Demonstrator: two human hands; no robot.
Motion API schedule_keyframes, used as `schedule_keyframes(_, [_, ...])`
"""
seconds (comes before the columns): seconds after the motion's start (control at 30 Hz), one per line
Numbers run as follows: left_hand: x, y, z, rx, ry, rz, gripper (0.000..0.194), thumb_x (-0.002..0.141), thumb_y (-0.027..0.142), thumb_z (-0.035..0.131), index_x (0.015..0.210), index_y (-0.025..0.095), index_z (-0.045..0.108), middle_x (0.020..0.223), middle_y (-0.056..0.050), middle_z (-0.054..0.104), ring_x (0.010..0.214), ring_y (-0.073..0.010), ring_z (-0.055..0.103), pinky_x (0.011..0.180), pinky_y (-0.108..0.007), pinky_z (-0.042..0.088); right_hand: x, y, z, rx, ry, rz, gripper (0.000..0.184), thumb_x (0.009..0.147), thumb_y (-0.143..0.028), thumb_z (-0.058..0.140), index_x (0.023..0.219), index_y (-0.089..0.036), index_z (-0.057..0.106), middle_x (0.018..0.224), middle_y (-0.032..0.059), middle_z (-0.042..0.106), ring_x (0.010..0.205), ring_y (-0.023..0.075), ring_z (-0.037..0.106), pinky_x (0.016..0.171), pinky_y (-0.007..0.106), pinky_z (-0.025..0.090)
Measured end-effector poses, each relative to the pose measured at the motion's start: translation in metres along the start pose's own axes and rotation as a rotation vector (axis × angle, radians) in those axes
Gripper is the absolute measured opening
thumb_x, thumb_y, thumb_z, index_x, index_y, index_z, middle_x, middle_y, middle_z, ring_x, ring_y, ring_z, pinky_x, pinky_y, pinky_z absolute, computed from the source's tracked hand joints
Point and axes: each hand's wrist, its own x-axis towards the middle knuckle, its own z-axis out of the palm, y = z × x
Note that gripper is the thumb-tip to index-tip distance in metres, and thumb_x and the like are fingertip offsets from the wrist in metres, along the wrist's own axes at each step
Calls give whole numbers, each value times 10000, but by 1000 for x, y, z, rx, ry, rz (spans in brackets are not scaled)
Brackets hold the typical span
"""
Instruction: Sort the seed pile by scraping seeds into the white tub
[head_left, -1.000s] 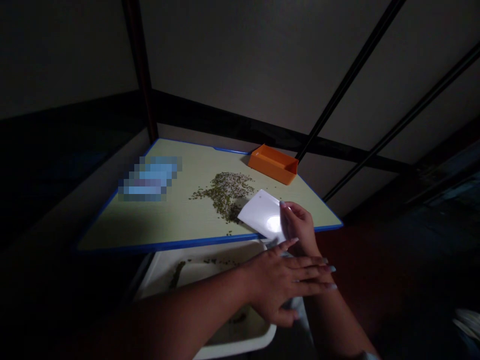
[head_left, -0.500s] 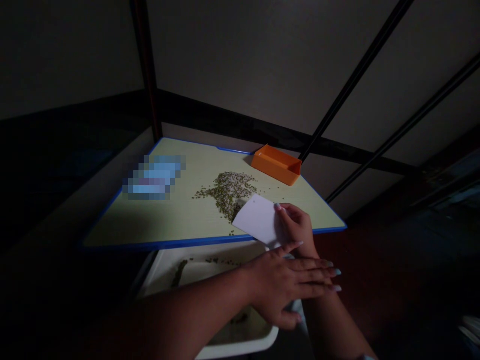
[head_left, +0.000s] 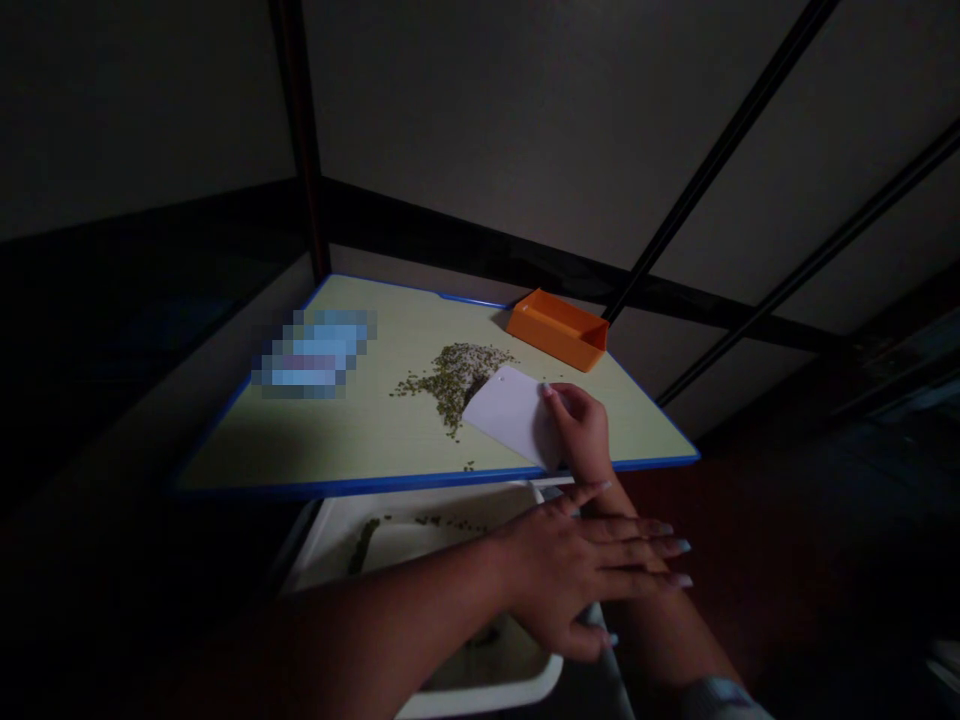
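Observation:
My right hand [head_left: 583,430] is closed on a thin white plastic scraper [head_left: 510,415], thumb on its upper face. The scraper's left edge rests against a spread pile of small green beans or seeds [head_left: 450,385] on the pale yellow tabletop [head_left: 360,430]. Some of the pile looks whitish. My left hand [head_left: 570,575] lies across my right forearm, fingers stretched out and holding nothing. Below the table's front edge is a white tub [head_left: 517,690] with more green grains along its inside; my left arm hides part of it.
An orange open box [head_left: 559,335] stands at the table's back right. A blurred light-blue item [head_left: 315,350] lies at the left. Blue trim [head_left: 420,483] edges the table, and a panelled wall [head_left: 480,120] rises behind it.
My right hand has pushed the scraper a little away from the front edge, up against the pile. The pile has drawn in slightly on its near right side. My left hand stays on the forearm.

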Motion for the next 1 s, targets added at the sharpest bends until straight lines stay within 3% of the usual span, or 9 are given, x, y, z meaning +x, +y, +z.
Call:
schedule_keyframes(0.27, [0,0,0,-36,-16,-14,745,864,414,493,1518,151,251,1613,4,117,1496,-104,12,1193,-408,221,12,7,1,-17,65,16,366,758,-513,615,794,-157,692,777,75,709,708,199,587,642,295,420])
schedule_keyframes(0.53, [0,-1,1,3,-12,-15,706,885,439,446,1512,175,259,1605,8,165,1498,-107,4,1222,-439,48,16,26,-2,293,258,133,353,706,-497,640,741,-146,647,659,-11,592,623,119,475,630,261,375])
schedule_keyframes(0.83, [0,-1,-1,-29,-19,-9,708,880,417,463,1510,162,262,1605,-11,181,1498,-115,24,1212,-429,123,12,27,-1,292,217,173,360,687,-489,674,781,-142,668,677,1,607,626,124,480,611,260,363])
schedule_keyframes(1.0, [0,-1,-2,-7,-50,-20,742,861,429,482,1518,178,243,1602,-5,193,1500,-134,6,1213,-456,95,16,29,-10,330,207,150,393,659,-530,682,765,-152,661,672,1,612,636,130,491,620,266,371])
